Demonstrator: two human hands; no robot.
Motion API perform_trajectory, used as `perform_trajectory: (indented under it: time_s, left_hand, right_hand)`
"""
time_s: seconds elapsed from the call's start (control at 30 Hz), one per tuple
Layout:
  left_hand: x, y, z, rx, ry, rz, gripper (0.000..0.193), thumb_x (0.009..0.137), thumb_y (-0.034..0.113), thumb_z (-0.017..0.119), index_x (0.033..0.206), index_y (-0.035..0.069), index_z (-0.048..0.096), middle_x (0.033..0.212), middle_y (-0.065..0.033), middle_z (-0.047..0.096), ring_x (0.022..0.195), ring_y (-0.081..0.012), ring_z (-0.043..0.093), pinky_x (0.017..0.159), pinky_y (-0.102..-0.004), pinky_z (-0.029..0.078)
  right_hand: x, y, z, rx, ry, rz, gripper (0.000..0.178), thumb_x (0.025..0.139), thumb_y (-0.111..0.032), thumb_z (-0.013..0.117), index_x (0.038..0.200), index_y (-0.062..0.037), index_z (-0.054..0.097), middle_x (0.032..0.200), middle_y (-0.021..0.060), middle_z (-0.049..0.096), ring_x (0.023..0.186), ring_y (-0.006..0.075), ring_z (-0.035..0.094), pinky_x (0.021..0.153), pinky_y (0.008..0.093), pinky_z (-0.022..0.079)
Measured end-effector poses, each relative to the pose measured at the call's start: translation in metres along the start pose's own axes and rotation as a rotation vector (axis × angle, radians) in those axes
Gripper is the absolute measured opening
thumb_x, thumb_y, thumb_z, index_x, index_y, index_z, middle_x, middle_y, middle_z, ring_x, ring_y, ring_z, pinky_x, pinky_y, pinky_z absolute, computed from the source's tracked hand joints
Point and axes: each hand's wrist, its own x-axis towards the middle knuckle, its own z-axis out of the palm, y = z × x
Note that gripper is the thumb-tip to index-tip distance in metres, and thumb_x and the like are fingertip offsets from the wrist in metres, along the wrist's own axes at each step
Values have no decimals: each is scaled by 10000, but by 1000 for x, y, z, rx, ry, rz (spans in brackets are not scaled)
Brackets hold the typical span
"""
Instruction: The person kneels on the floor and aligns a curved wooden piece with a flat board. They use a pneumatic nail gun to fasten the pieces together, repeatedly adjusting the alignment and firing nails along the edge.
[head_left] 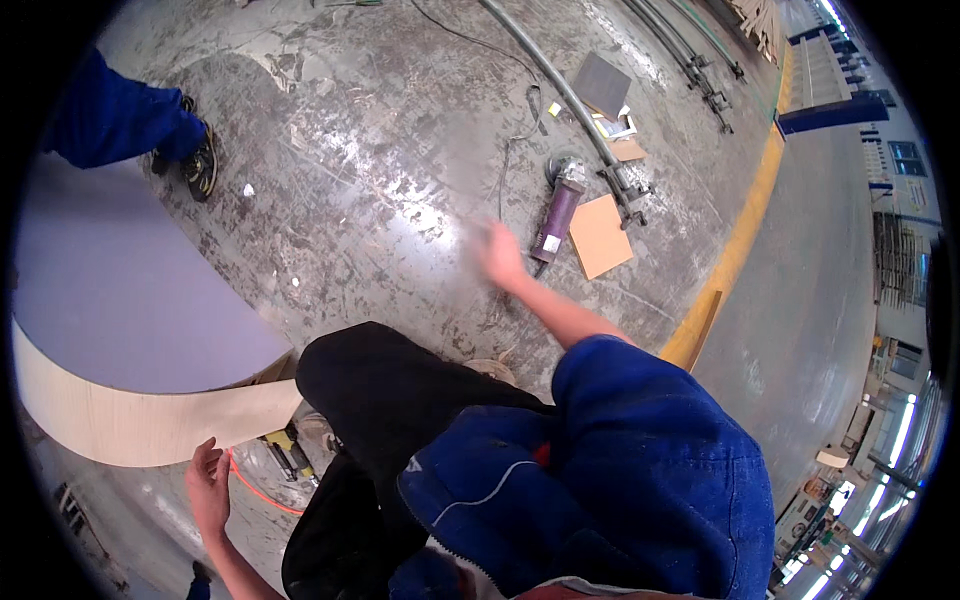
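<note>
A co-worker's blue-trousered leg (130, 115) stands by a large curved panel (150, 290), lilac-grey on its broad face, with a pale wooden rim. The person's left forearm rises from the lower edge; its hand (208, 490) is open and holds nothing visible, fingers loosely bent at the panel's rim (whether they touch it, I cannot tell). Just right of that lies a yellow-and-black tool (287, 455) beside an orange hose (262, 497). Farther right, the right arm stretches forward from a blue sleeve (650, 430), elbow bent, its hand (500, 258) over the concrete floor (too blurred to tell open from closed). Near it lies a purple angle grinder (558, 217), then a square tan board (602, 240).
</note>
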Motion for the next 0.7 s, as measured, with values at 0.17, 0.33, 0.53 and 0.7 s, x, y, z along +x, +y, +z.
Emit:
perform_trajectory:
  time_s: [0.17,0.33,0.53,0.7]
  left_hand:
    - [23,-1,3,-118,78,-7,349,986,120,638,1302,-24,601,1002,-140,703,939,-199,667,851,-351,544]
    - [35,21,13,61,-123,-8,360,974,126,654,1295,-30,605,982,-137,705,915,-194,681,828,-345,557]
    - [43,26,18,258,-215,-26,333,943,81,664,1241,-61,619,907,-147,720,841,-218,708,772,-341,576]
    - [70,64,42,239,-257,33,331,953,96,660,1251,-43,621,929,-147,711,870,-219,701,788,-343,571]
  right_hand:
    - [-43,124,-81,-150,378,451,445,855,-154,655,1272,-4,612,1219,240,657,1150,404,625,1006,453,484]
    - [-46,238,-138,-289,266,693,911,720,-412,857,1424,10,462,1365,240,574,1276,377,555,1077,446,451]
    - [-26,258,-167,-374,-65,801,1371,487,-646,916,1481,84,318,1512,244,406,1440,356,365,1164,409,353]
    - [-32,284,-190,-268,-149,841,1457,431,-677,933,1466,116,282,1452,250,490,1330,343,522,1077,393,466]
